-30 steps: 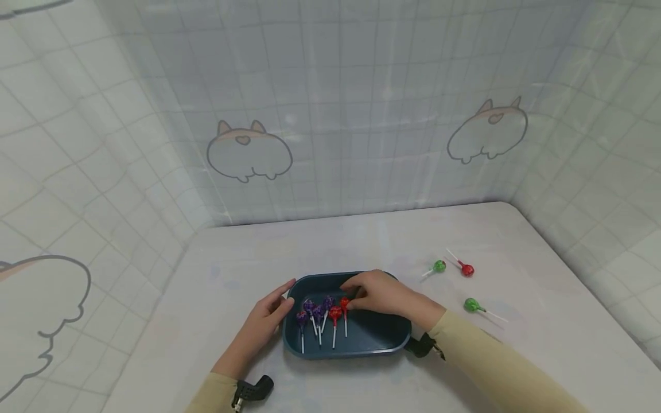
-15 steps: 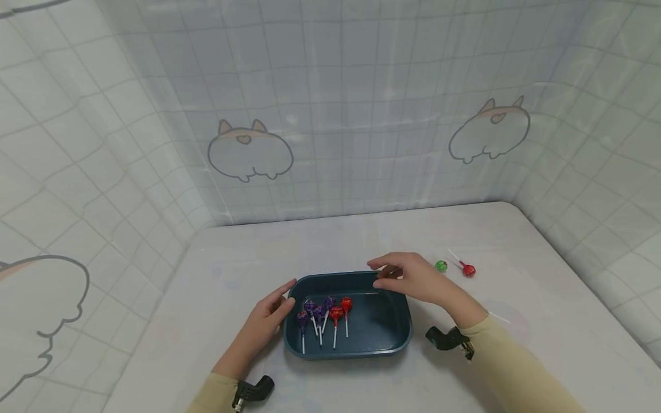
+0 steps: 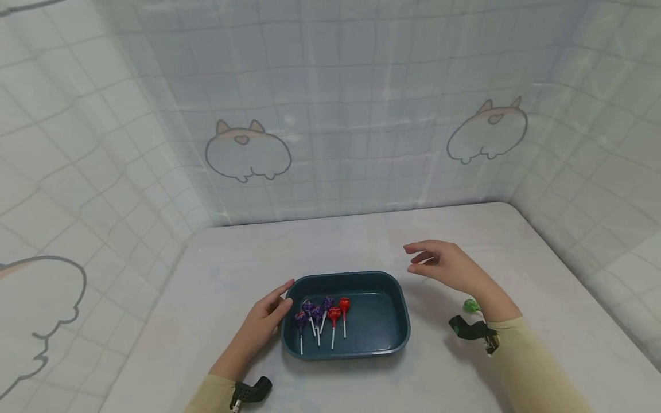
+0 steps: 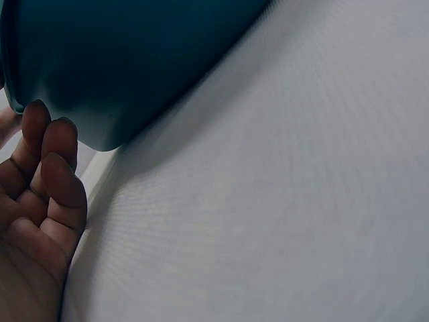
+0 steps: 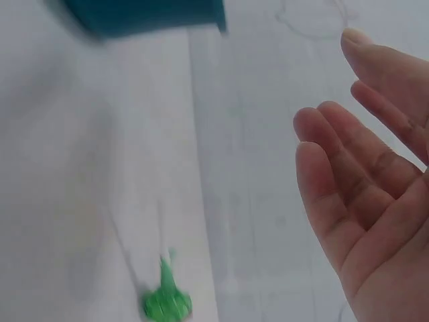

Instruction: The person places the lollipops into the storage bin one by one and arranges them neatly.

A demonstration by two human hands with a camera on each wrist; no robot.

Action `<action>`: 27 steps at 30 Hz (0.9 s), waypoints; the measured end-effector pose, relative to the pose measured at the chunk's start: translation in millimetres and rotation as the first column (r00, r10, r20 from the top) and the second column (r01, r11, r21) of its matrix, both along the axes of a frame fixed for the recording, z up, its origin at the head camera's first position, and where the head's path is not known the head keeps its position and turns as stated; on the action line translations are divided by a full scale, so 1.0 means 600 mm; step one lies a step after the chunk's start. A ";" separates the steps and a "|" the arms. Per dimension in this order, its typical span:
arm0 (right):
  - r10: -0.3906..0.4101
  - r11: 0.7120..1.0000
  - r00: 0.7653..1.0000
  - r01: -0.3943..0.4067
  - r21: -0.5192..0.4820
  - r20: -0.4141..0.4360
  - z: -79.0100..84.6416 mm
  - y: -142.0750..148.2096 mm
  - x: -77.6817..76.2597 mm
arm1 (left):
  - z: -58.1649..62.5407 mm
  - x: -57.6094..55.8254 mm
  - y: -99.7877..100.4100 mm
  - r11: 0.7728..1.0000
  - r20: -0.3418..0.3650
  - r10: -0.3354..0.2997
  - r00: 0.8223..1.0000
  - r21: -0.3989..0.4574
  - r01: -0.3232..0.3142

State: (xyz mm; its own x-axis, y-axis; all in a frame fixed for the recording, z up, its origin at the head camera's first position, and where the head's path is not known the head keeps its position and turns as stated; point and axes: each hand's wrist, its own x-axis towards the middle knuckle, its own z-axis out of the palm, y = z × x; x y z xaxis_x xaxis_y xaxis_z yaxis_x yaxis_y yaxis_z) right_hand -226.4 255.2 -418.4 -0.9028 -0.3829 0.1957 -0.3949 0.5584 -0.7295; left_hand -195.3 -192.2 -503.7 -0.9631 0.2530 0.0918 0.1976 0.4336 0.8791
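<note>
On the pale table sits a dark teal tray, its left end touched by the left hand, thumb at the rim and fingers relaxed rather than clenched. The right hand, fingers loosely parted and holding nothing, hovers beyond the tray's right end; four purple lollipops and two red lollipops lie inside (all leftward), while a green lollipop rests on the table near the right wrist.

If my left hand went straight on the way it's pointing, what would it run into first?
The dark blue tray, most likely: your left hand is right at its left end, so that wall comes first. Whether the fingertips touch it is hard to tell.
</note>
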 end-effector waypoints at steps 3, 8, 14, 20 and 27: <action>-0.053 0.999 0.998 0.053 0.004 0.015 0.003 0.019 -0.001 | 0.000 0.000 -0.001 1.000 0.002 -0.003 1.000 0.001 0.003; -0.094 0.995 0.995 0.093 0.027 0.023 0.001 0.041 -0.007 | 0.000 0.000 -0.001 1.000 0.004 -0.004 1.000 0.005 0.004; -0.112 0.992 0.993 0.110 0.053 0.035 -0.009 0.058 -0.014 | 0.002 0.003 -0.002 1.000 0.015 -0.008 1.000 0.019 0.008; -0.178 0.983 0.979 0.172 0.068 0.101 -0.019 0.088 -0.020 | 0.001 0.002 -0.002 1.000 0.018 -0.003 1.000 0.008 0.003; -0.214 0.971 0.974 0.203 0.127 0.079 -0.032 0.132 -0.028 | 0.034 0.017 0.009 1.000 0.018 -0.016 1.000 -0.014 0.016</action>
State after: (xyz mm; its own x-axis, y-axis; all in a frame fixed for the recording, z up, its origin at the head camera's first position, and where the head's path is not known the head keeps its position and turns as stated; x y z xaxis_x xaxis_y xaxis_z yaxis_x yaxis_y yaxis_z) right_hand -243.5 334.7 -437.8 -0.9771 -0.1996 0.0740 -0.1957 0.7050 -0.6817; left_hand -185.1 -186.5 -483.0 -0.9604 0.2695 0.0706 0.1887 0.4431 0.8764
